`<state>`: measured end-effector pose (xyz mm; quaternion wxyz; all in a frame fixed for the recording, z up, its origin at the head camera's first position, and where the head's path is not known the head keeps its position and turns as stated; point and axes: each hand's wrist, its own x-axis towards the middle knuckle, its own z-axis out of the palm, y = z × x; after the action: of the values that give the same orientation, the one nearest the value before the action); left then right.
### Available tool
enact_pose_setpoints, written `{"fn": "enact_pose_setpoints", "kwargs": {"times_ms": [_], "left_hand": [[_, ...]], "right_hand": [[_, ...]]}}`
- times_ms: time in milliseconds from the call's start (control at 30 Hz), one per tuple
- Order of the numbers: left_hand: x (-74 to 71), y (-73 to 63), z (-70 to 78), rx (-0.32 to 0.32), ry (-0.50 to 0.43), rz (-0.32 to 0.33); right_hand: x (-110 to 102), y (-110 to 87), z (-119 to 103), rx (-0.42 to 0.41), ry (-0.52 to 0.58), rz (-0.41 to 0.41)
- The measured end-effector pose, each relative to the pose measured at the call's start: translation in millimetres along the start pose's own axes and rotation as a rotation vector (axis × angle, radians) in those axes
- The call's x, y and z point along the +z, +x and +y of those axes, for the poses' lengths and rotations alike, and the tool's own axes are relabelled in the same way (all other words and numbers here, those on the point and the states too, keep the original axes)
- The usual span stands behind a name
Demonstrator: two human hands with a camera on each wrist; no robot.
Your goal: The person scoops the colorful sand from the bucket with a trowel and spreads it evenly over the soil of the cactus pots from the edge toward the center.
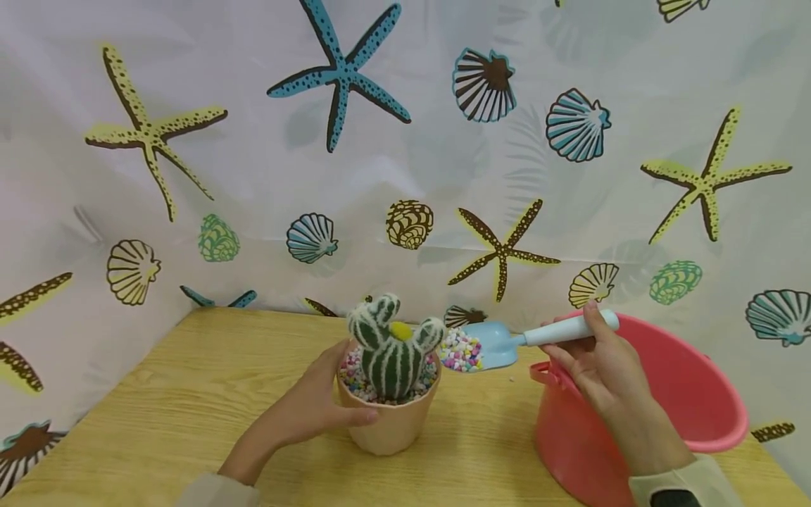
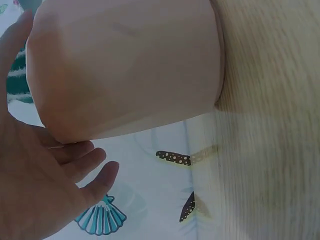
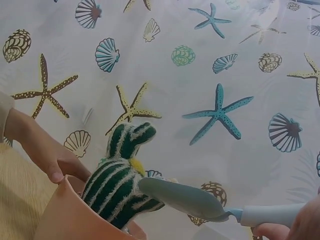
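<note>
A knitted-looking green cactus (image 1: 394, 366) with white stripes and a yellow tuft stands in a peach flowerpot (image 1: 393, 426) on the table. Multicoloured pebbles surround its base. My left hand (image 1: 310, 401) grips the pot at its left side, thumb across the front just below the rim; the left wrist view shows the fingers by the pot's wall (image 2: 130, 65). In my right hand (image 1: 602, 366) is the white handle of a light blue toy shovel (image 1: 500, 345), held above the bucket's near rim. Small pastel pebbles (image 1: 461, 350) lie in its scoop, whose tip is close to the pot's right rim.
A pink bucket (image 1: 551, 443) stands at the right, below my right hand, its inside mostly out of sight. The wooden table (image 1: 209, 380) meets a white curtain (image 1: 253, 176) printed with starfish and shells. One small pebble lies between pot and bucket.
</note>
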<state>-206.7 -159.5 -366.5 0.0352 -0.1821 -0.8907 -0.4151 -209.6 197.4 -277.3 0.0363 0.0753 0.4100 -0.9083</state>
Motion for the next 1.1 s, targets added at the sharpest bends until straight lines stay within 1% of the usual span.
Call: {"fn": "enact_pose_setpoints", "kwargs": {"times_ms": [67, 167, 267, 367, 467, 533, 600, 667, 733, 833, 900, 967, 1000, 1033, 1100], "left_hand": [[2.6, 0.3, -1.5, 0.013, 0.048, 0.016], [6.0, 0.0, 1.0, -0.023, 0.150, 0.067], [10.6, -2.2, 10.8, -0.084, 0.259, 0.125], [19.4, -5.7, 23.9, -0.140, 0.332, 0.192], [30.4, -10.6, 36.6, -0.190, 0.399, 0.257], [36.7, -13.6, 42.5, -0.214, 0.447, 0.290], [40.0, -16.0, 45.3, -0.221, 0.474, 0.309], [38.9, -16.7, 45.1, -0.228, 0.469, 0.299], [34.0, -16.7, 42.4, -0.226, 0.423, 0.259], [22.5, -13.8, 33.5, -0.201, 0.296, 0.168], [15.1, -10.9, 27.2, -0.169, 0.203, 0.102], [10.6, -8.5, 22.3, -0.147, 0.155, 0.066], [9.6, -8.0, 21.2, -0.144, 0.151, 0.059], [9.7, -7.7, 21.1, -0.149, 0.170, 0.063], [13.0, -8.6, 24.0, -0.179, 0.260, 0.093]], "right_hand": [[0, -0.1, 1, 0.002, 0.002, 0.000], [1, -0.2, 2, 0.001, -0.001, -0.008], [2, 0.5, 1, -0.002, 0.008, -0.014], [3, 2.1, 0, -0.006, 0.029, -0.012], [4, 3.9, 0, -0.010, 0.026, -0.015], [4, 5.0, 1, -0.012, 0.005, -0.017], [4, 5.7, 2, -0.009, -0.012, -0.016], [4, 6.0, 2, -0.010, -0.030, -0.015], [4, 6.0, 3, -0.009, -0.035, -0.010], [5, 5.8, 3, -0.016, -0.050, -0.011], [5, 5.9, 3, -0.026, -0.063, -0.014], [6, 5.8, 3, -0.031, -0.069, -0.016], [6, 5.9, 3, -0.032, -0.073, -0.017], [6, 5.8, 3, -0.034, -0.082, -0.015], [7, 5.9, 4, -0.040, -0.092, -0.013]]}}
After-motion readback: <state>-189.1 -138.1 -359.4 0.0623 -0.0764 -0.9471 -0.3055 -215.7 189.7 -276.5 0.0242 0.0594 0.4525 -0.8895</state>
